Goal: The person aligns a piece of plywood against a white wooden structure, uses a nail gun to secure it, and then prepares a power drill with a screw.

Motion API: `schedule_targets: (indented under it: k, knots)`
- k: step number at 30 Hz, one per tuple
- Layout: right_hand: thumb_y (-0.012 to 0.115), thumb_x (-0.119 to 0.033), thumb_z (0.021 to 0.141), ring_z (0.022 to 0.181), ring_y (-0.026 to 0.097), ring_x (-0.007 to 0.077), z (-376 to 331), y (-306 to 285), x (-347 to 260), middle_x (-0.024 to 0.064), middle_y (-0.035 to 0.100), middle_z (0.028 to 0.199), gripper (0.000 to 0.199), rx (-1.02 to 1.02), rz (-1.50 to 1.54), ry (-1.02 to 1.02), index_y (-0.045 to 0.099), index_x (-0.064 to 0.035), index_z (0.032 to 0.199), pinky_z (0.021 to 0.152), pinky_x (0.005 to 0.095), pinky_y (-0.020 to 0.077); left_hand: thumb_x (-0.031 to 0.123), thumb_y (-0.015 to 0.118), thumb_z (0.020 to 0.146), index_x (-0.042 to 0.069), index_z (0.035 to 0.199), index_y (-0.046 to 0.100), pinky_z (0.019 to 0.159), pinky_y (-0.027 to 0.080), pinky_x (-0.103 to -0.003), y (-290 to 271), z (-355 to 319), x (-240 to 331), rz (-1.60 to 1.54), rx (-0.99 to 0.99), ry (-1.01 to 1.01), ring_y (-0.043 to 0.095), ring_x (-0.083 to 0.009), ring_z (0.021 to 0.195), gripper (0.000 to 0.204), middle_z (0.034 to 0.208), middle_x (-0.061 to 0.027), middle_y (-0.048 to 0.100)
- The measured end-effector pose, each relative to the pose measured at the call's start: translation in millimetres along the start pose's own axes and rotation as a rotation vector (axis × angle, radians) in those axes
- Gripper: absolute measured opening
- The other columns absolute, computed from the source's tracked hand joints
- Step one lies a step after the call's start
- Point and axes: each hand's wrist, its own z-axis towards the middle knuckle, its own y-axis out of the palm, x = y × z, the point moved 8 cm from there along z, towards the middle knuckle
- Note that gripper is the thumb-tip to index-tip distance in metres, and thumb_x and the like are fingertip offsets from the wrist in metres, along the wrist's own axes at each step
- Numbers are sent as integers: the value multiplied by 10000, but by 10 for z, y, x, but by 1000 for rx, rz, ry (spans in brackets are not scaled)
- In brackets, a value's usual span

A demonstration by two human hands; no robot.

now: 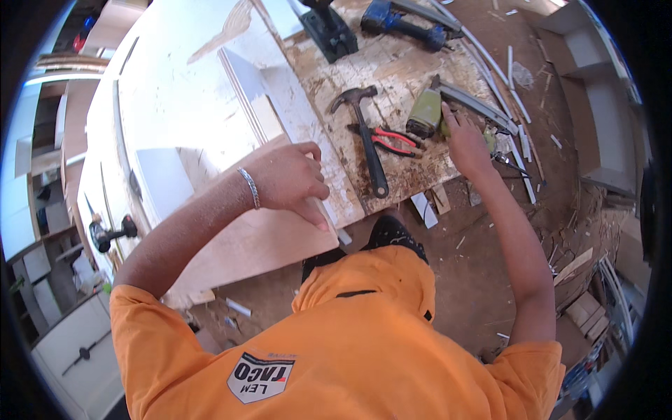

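My left hand [285, 180] is closed on the upright edge of a pale wooden panel [259, 241], its thumb pointing down along the near corner. The panel is joined to white boards [241, 84] standing on the worktable. On the right, my right hand [467, 140] is closed over the handle of a green nail gun [425, 112], index finger stretched along it. The nail gun lies on its side at the table's right edge; my palm partly hides its grip. Between my hands lie a claw hammer [364, 140] with a black handle and red-handled pliers [395, 140].
A blue power tool [406, 24] and a black tool [329, 31] lie at the table's far side. A drill [112, 232] sits at the left. Offcuts and thin strips [518, 77] litter the ground. Cabinet carcasses [588, 91] stand at right.
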Motion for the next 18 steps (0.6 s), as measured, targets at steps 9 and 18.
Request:
schedule_targets:
  k: [9,18]
  knots:
    - [766,-355,885,983,695,286,-485,-297,-1664,179,703,1107,562,-667,1215,-265,603,20,1271,850,397,551,582,718,808,157,954,728,1187,311,-501,-29,24,37,13,-65,-187,633,-207,1035,449,879,-5,690]
    - [796,-176,878,999,671,206,-891,47,-2384,146,661,1127,778,-738,1635,-214,395,68,1498,860,351,558,628,692,784,148,1028,761,1208,273,-512,-20,-70,43,-5,-47,-305,575,-221,1217,543,1042,-23,713]
